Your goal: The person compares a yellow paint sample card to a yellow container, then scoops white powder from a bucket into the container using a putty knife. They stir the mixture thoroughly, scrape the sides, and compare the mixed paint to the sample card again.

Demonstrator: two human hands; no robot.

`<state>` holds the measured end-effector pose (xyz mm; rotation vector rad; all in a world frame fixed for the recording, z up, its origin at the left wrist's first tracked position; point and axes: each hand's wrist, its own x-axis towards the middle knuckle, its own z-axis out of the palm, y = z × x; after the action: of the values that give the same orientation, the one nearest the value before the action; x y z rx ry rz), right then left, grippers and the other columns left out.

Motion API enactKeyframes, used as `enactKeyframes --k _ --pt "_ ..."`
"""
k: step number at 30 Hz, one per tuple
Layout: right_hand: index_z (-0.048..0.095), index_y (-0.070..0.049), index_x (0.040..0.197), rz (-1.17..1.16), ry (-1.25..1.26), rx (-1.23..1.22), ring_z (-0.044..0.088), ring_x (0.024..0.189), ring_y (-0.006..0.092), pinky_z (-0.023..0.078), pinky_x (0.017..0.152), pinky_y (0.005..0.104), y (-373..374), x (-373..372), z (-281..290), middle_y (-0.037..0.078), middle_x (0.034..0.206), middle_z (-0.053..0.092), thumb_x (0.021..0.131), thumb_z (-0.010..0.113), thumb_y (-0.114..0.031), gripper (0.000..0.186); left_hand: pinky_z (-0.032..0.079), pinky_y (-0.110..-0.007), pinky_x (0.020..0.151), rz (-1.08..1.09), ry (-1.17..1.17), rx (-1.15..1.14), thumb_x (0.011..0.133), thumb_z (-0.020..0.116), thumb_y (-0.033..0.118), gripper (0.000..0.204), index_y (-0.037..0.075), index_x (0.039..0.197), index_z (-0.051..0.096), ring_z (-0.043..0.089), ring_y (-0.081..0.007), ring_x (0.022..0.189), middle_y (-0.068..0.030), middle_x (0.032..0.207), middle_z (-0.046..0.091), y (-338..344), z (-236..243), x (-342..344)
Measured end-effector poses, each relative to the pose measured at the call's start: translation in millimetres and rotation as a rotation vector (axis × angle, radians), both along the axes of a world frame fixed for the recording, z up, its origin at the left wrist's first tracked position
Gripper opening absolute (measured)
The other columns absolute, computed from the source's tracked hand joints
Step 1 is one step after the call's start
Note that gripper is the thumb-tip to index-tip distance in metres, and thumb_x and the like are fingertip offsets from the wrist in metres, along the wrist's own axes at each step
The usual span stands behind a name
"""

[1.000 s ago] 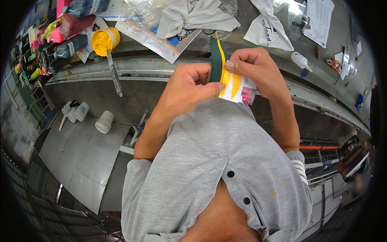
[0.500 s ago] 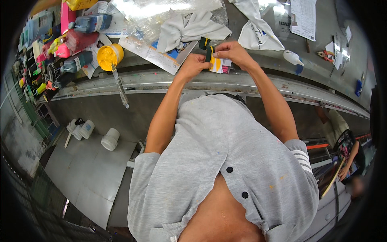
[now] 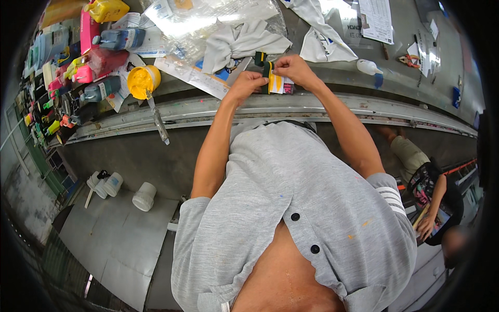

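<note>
Dark-green strip [image 3: 266,69]: lined with yellow, between the two hands near the front edge of the grey table [image 3: 395,83]; a further dark-green part shows just beyond, next to the grey cloth.
White-and-yellow piece [image 3: 277,85]: just to the right of the dark-green strip, with a little pink at its right end; whether the two are joined is too small to tell.
Left hand [image 3: 248,85]: closed, thumb and fingers gripping the dark-green strip from its left side.
Right hand [image 3: 295,70]: thumb and forefinger pinched at the upper edge, where strip and piece meet; which layer they grip I cannot tell.
Grey cloth [image 3: 239,44]: crumpled beyond the hands, partly over a printed sheet [image 3: 187,74] and clear plastic film [image 3: 202,21].
White cloth [image 3: 325,46]: beyond the right hand, with dark and blue print.
Yellow tub [image 3: 153,75]: left of the hands, open, yellow paint [image 3: 139,81] inside; a long, narrow tool [image 3: 159,122] reaches from its rim across the metal rail [image 3: 187,106].
White bottle [image 3: 367,66]: lying on the table, right of the hands, nearer than the orange-handled tool [image 3: 410,61].
Coloured bottles [image 3: 107,61]: crowded at the table's left end, pink, blue and yellow among them.
White bucket [image 3: 144,196]: low at the left, near other white containers [image 3: 112,184].
Co-worker [image 3: 434,192]: at the far right, well apart from the hands.
</note>
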<state>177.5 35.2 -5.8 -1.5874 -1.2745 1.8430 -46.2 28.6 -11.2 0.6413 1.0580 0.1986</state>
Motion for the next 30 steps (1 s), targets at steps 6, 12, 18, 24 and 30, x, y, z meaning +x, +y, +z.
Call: enactKeyframes --k 6,12,18,24,30 --pt "0.069 0.003 0.084 0.006 -0.023 0.041 0.053 0.065 0.0072 0.044 0.061 0.0251 0.1 -0.8 1.0 0.001 0.07 0.063 0.08 0.074 -0.013 0.017 0.049 -0.024 0.066 0.049 0.046 -0.056 0.094 0.065 0.032 0.026 0.008 0.086 0.066 0.058 -0.0091 0.066 0.0005 0.076 0.061 6.1 15.5 4.7" --pt "0.07 0.003 0.088 0.025 -0.118 0.131 0.056 0.067 0.0095 0.047 0.063 0.027 -6.1 -2.3 -2.6 0.006 0.072 0.067 0.081 0.072 -0.017 0.021 0.049 -0.027 0.065 0.073 0.086 -0.064 0.095 0.063 0.037 0.031 0.008 0.082 0.064 0.059 -0.0113 0.065 0.0004 0.073 0.059 7.9 25.5 8.4" --pt "0.07 0.003 0.09 0.003 -0.138 0.19 0.057 0.067 0.0093 0.048 0.063 0.0274 -14.6 -5.7 -2.0 0.006 0.074 0.068 0.083 0.071 -0.019 0.023 0.051 -0.024 0.067 -0.078 -0.027 0.078 0.083 0.075 0.016 0.018 0.002 0.093 0.068 0.063 -0.0093 0.071 -0.0033 0.08 0.069 4.5 5.1 -3.1" --pt "0.071 0.003 0.091 0.002 -0.112 0.128 0.058 0.067 0.0085 0.048 0.064 0.0273 -13.4 -2.9 -8.2 0.006 0.075 0.069 0.083 0.073 -0.02 0.025 0.051 -0.022 0.07 0.022 -0.098 0.005 0.074 0.076 -0.001 0.024 -0.001 0.097 0.069 0.066 -0.0088 0.076 -0.0081 0.089 0.073 -1.7 2.2 -0.5" --pt "0.072 0.002 0.091 0.036 -0.121 0.068 0.057 0.068 0.0082 0.048 0.064 0.0269 -5.6 -1.6 -4.7 0.005 0.075 0.069 0.082 0.074 -0.021 0.025 0.052 -0.022 0.071 0.069 -0.084 0.075 0.072 0.075 -0.003 0.028 -0.004 0.1 0.069 0.067 -0.0101 0.076 -0.0097 0.091 0.073 -7.9 -3.3 4.8"
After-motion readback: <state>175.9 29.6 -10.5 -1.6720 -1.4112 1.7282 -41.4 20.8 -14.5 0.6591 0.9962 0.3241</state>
